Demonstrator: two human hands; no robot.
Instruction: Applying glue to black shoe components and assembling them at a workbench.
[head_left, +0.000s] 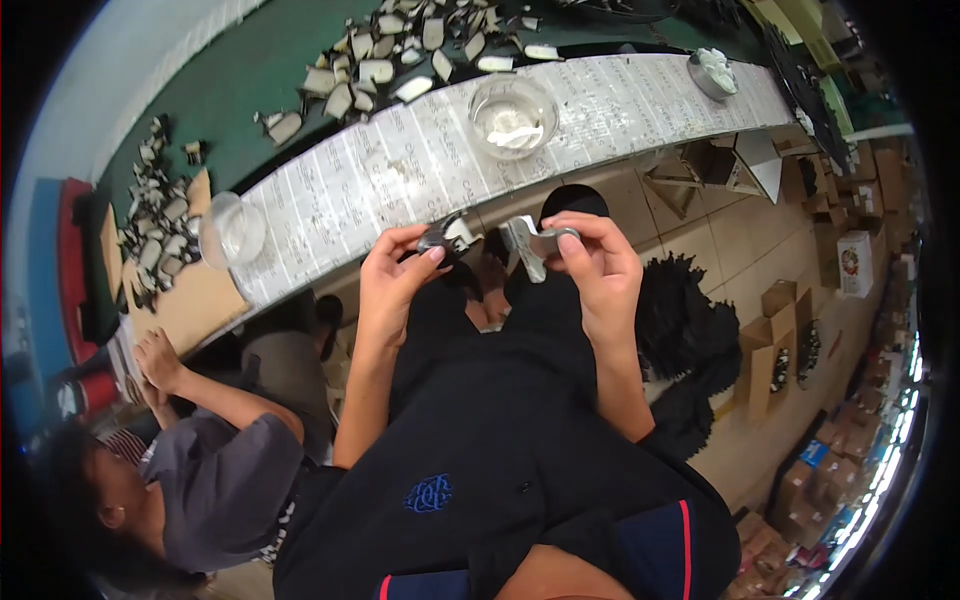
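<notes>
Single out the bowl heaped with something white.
The rightmost bowl: it alone carries a white pile; the middle bowl and leftmost bowl show none.

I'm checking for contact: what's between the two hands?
Head view: a black-and-white piece in the left hand, a grey piece in the right hand, with a gap between them.

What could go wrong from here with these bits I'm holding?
Either piece might drop: your left hand pinches the small black-and-white piece and your right hand the shiny grey one, both above your lap, not the table.

The grey piece may slip or twist, as your fingers grip only one end.

The clear bowl sits near the table's front edge, so a forward reach could knock it.
</notes>
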